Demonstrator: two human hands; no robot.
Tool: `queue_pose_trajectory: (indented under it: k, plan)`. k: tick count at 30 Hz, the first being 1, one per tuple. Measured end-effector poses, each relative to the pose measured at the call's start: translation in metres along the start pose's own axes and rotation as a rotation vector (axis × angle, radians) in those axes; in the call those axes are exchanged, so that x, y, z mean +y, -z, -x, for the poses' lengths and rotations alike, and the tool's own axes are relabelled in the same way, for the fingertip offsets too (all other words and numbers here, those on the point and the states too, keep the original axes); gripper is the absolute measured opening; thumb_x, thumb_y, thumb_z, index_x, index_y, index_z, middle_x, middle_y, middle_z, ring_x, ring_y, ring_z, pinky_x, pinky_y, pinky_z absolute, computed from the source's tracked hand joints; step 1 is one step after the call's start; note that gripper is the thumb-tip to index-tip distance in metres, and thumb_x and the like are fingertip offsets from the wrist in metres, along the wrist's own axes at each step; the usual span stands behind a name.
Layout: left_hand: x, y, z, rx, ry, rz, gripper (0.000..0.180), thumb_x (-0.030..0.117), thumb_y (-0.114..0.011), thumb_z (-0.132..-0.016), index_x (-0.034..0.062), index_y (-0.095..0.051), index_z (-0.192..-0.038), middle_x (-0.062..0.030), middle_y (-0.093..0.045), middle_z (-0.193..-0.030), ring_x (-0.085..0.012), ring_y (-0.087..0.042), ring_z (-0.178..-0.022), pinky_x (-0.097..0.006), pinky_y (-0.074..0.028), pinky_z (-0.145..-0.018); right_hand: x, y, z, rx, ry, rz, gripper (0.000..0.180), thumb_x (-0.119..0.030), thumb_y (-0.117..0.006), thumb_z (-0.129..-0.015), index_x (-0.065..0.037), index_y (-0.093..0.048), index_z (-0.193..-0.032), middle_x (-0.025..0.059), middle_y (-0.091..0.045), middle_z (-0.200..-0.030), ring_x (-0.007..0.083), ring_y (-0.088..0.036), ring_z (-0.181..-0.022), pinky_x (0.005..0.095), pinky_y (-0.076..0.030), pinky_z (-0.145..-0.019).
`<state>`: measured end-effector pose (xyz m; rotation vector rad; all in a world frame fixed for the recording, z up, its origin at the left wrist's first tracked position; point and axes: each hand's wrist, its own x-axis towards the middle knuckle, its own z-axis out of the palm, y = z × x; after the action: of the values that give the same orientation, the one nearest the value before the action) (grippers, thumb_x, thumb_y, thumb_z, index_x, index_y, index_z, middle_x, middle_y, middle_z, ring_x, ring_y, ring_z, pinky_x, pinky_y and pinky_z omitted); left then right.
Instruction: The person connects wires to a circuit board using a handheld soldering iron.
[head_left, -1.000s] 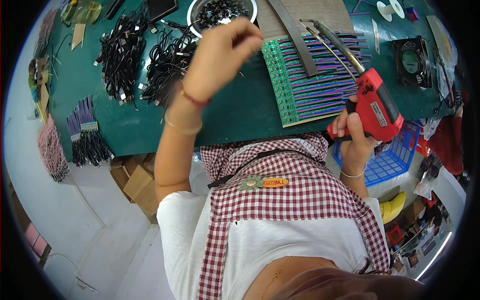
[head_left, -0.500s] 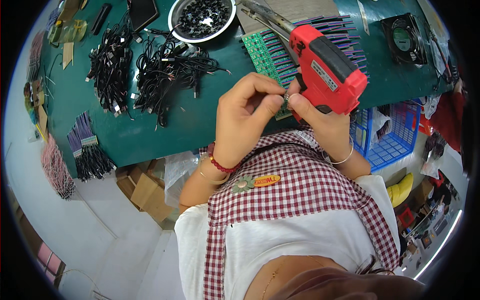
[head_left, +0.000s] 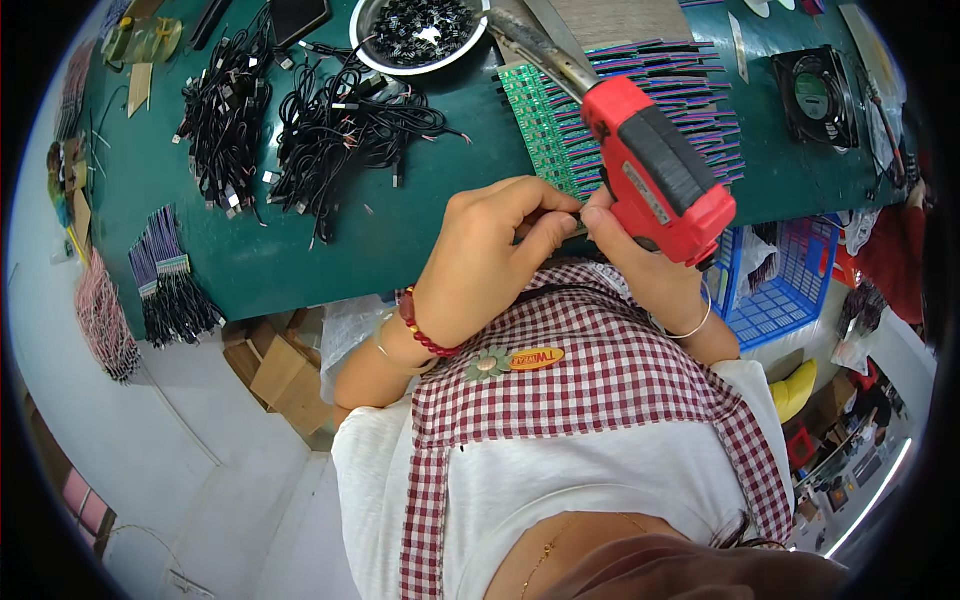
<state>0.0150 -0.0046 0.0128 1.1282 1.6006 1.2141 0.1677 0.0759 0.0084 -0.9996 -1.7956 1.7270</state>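
Note:
In my right hand [head_left: 650,275] is a red and black soldering gun [head_left: 640,165], its metal nozzle pointing up and away over the table. Thumb and fingers of my left hand [head_left: 480,250] are pinched together, meeting the right fingertips near the table's front edge. What they pinch is too small and hidden to make out. Just beyond the fingertips lies a row of green circuit boards [head_left: 535,120] with thin dark, pink and blue wires [head_left: 665,105] fanning out to the right. My hands and the gun cover part of them.
Black USB cables lie in two heaps, one [head_left: 225,120] left of the other [head_left: 335,150]. A white bowl [head_left: 357,40] holds small black parts. At right are a black fan [head_left: 815,95] and, below the table edge, a blue basket [head_left: 775,300]. Bundled wires [head_left: 170,270] hang at left.
The view has shifted slightly, so the table's contents sit a little differently. The soldering gun is slightly lower in view. Both hands stay together, and a small metallic bit between the fingertips no longer shows.

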Motion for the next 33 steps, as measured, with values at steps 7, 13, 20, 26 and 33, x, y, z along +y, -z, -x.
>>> queue_pose_trajectory:
  k: [7,13,20,26,33]
  plan:
    - [-0.014,0.022,-0.024,-0.198,0.301,0.16,0.011,0.009,-0.058,-0.082,-0.0001,-0.055,-0.078,-0.0053,-0.062,-0.068,-0.0071,-0.056,-0.055,-0.019,-0.044,-0.05,-0.001,0.001,-0.001,0.035,0.029,-0.034,0.012,-0.002,-0.064,-0.079,0.0,-0.058,-0.089,0.0036,-0.06,-0.08,0.0095,-0.057,-0.071,0.0232,-0.047,-0.063]
    - [-0.062,0.039,-0.061,-0.117,0.425,0.311,0.013,0.013,-0.059,-0.082,0.0022,-0.055,-0.076,-0.0035,-0.06,-0.067,-0.0048,-0.051,-0.053,-0.017,-0.038,-0.047,0.009,0.023,0.016,0.118,-0.04,-0.023,0.03,-0.012,-0.054,-0.087,0.005,-0.049,-0.111,0.0081,-0.057,-0.071,0.012,-0.053,-0.06,0.0239,-0.043,-0.055]
    - [-0.066,0.039,-0.072,-0.151,0.468,0.303,0.011,0.01,-0.057,-0.082,0.0021,-0.055,-0.075,-0.004,-0.06,-0.066,-0.0051,-0.051,-0.051,-0.017,-0.039,-0.046,0.034,0.041,0.032,0.111,-0.052,-0.002,0.032,-0.019,-0.056,-0.087,0.006,-0.049,-0.105,0.0069,-0.052,-0.059,0.0109,-0.047,-0.049,0.0229,-0.038,-0.047]
    - [-0.066,0.04,-0.073,-0.162,0.477,0.279,0.01,0.01,-0.056,-0.081,0.0032,-0.054,-0.074,-0.0033,-0.059,-0.065,-0.0046,-0.049,-0.051,-0.017,-0.037,-0.046,0.056,0.046,0.04,0.108,0.014,0.078,0.03,-0.015,-0.057,-0.086,0.007,-0.05,-0.106,0.0067,-0.051,-0.06,0.0117,-0.046,-0.05,0.0243,-0.038,-0.047]
    - [-0.066,0.043,-0.078,-0.218,0.491,0.248,0.011,0.011,-0.058,-0.08,0.0034,-0.055,-0.073,-0.0019,-0.057,-0.063,-0.0043,-0.045,-0.05,-0.017,-0.035,-0.046,0.056,0.046,0.039,0.107,0.039,0.124,0.025,-0.012,-0.058,-0.085,0.005,-0.051,-0.102,0.0069,-0.052,-0.061,0.012,-0.047,-0.05,0.0254,-0.04,-0.047]
